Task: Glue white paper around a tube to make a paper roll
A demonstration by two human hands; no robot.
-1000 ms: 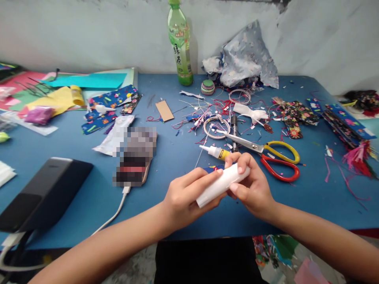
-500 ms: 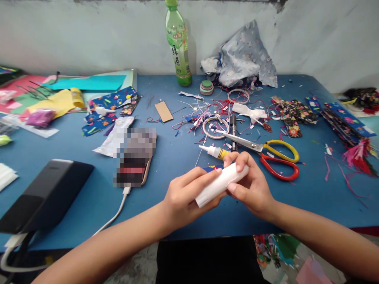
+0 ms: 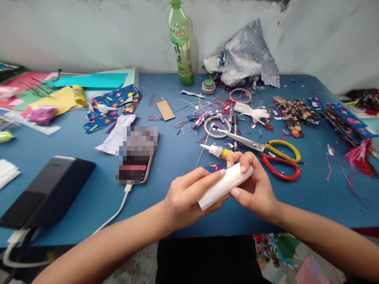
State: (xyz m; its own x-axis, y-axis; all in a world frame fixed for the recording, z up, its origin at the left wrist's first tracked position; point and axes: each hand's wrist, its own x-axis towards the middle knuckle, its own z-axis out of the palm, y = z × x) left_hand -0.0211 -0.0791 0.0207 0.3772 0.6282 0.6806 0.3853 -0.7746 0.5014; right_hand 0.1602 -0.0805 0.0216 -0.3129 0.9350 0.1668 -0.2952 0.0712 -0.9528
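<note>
Between my two hands is a folded white strip, paper or cloth, held tilted above the front of the table. My left hand grips its near end, fingers over the top and others beneath. My right hand pinches the far end between thumb and fingers. Just behind the hands lie a small glue bottle with a yellow label and a piece of blue patterned fabric, partly hidden. Scissors with one yellow and one red handle rest open beside my right hand, near a black marker.
Thread scraps and a roll of tape clutter the middle. A green tea bottle stands at the back. To the left lie a phone on a cable and a dark power bank. Fabric strips are piled at right.
The view has shifted slightly, so the table things appear a little further right. Both hands keep their hold on the white strip, with hardly any movement.
</note>
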